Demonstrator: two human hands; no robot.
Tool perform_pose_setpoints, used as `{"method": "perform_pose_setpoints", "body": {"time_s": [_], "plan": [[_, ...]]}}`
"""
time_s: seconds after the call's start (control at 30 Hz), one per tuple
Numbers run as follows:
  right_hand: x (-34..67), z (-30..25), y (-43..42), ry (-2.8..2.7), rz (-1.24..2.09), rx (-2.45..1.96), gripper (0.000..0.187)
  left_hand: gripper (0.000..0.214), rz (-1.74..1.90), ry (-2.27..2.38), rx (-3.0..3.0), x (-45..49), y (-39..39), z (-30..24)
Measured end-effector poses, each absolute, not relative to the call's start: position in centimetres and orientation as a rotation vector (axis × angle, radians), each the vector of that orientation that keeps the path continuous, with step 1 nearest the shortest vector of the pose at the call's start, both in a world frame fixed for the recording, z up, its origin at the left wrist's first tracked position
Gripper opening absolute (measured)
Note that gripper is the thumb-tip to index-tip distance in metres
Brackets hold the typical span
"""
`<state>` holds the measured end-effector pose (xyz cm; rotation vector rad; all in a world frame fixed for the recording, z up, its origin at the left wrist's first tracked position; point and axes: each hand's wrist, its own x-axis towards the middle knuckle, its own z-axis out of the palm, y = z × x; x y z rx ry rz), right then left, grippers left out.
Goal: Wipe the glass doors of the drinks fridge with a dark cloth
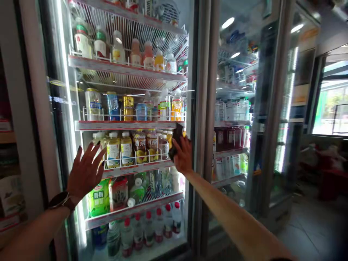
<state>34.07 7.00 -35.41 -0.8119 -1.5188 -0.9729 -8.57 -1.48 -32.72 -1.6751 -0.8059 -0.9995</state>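
My right hand (184,154) is closed around a dark cloth-like item (176,142), held against or just before the glass door (152,85) of a drinks fridge. What exactly the dark item is stays unclear. On the left, my left hand (85,168) has its fingers spread, close to the same glass, with a dark band on the wrist. Whether its palm touches the pane I cannot tell. Behind the glass, between the hands, stand yellow-labelled bottles (113,150) and brown drink bottles (140,146) on a wire-fronted shelf (136,169).
More shelves hold cans (128,108), pink drink bottles (148,55) and red-capped water bottles (149,229). A metal door frame (205,108) separates this door from another glass-fronted fridge (236,119) on the right. Grey floor (301,226) and a bright window (331,98) lie farther right.
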Motion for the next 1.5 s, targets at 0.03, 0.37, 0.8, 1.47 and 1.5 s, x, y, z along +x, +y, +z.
{"method": "perform_pose_setpoints", "body": {"time_s": [0.03,0.37,0.8,1.47,1.5], "plan": [[36.0,-36.5,7.4,-1.479,-0.952,-0.845,0.065,0.080,-1.001,-0.792,-1.679,-8.7,-1.4,-32.8],[18.9,-34.9,4.9,-1.366,-0.861,-0.832,0.061,0.070,-1.003,-0.715,-1.661,-9.1,-1.2,-33.2],[20.2,-34.0,3.8,-1.775,-0.990,-0.710,0.066,0.082,-0.972,-0.752,-1.660,-9.4,-1.1,-33.0],[26.1,-36.2,6.3,-1.287,-0.876,-0.982,0.078,0.088,-0.937,-0.709,-1.678,-9.3,-1.4,-33.2],[25.7,-33.3,6.4,-1.286,-0.895,-0.956,0.077,0.089,-0.938,-0.710,-1.674,-9.3,-1.4,-33.2]]}}
